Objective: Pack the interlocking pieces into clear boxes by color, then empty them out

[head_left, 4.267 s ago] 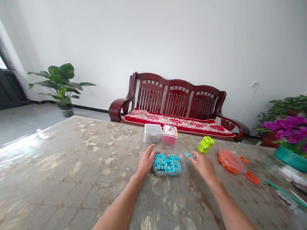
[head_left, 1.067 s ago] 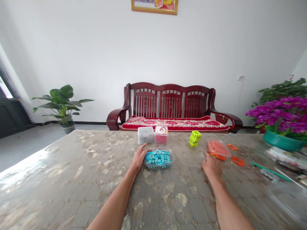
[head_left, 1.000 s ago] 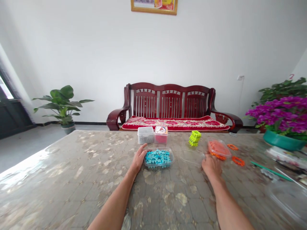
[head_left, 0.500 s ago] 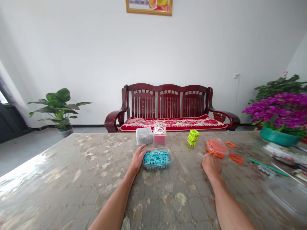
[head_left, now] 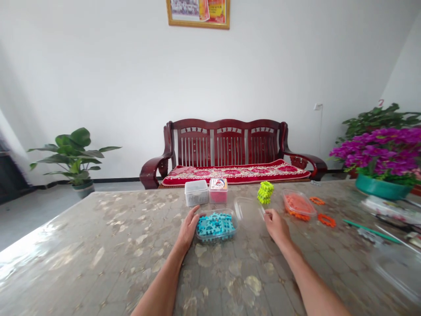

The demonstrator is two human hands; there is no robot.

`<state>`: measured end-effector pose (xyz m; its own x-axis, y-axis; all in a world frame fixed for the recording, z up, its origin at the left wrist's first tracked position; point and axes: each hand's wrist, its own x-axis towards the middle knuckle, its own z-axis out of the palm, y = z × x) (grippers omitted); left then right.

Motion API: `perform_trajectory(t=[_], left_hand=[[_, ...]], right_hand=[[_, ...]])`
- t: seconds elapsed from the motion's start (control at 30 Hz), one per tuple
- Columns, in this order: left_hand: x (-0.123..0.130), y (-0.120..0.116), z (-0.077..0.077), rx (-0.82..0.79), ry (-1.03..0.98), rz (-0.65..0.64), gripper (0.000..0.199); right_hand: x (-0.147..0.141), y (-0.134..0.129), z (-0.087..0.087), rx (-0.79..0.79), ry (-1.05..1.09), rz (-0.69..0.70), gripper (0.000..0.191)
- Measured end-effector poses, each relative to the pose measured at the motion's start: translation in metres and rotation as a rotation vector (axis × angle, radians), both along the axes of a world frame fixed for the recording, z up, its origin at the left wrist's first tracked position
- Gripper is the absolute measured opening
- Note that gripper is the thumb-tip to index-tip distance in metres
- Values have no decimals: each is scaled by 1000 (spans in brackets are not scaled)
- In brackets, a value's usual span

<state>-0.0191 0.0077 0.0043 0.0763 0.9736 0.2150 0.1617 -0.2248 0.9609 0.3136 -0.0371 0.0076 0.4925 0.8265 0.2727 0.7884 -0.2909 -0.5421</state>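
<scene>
My left hand (head_left: 188,227) is at the left side of a clear plastic container (head_left: 217,237), its fingers along the wall and its thumb by the rim. Blue interlocking toy pieces (head_left: 215,223) fill that container. Between the thumb and fingers of my right hand (head_left: 276,224) is the right edge of a clear plastic lid (head_left: 248,208). The lid is tilted, just right of the blue pieces and over the table. Beyond it stands a yellow-green stack of joined pieces (head_left: 265,192).
A white-lidded box (head_left: 196,193) and a pink box (head_left: 218,195) stand behind the blue pieces. To the right are a container of orange pieces (head_left: 298,205), loose orange rings (head_left: 326,220), a green stick (head_left: 370,231), another clear lid (head_left: 397,272) and a flower pot (head_left: 381,186).
My right hand has moved left, away from the orange container, bringing the lid up and nearer the blue pieces. My left hand stays at its container. The view has tipped slightly upward.
</scene>
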Motion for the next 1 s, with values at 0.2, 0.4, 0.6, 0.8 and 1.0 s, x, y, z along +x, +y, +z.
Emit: perform_trajectory(t=[0.2,0.4,0.6,0.8,1.0], left_hand=[[0,-5,4,21,-74,-12,62],[1,-11,5,-3,-226,-60,69],[2,-12,4,15,-89,-95,61],[2,-6,-1,-12,-37,-109,61],[1,-8,2,-11,-11,-74,57]], right_hand=[[-54,-5,13,37,55,193,29],[-88,-2,27,67,30,312,30],[-99,6,32,47,-60,314,30],[-101,9,32,-2,-94,316,29],[-98,21,18,77,-45,609,55]])
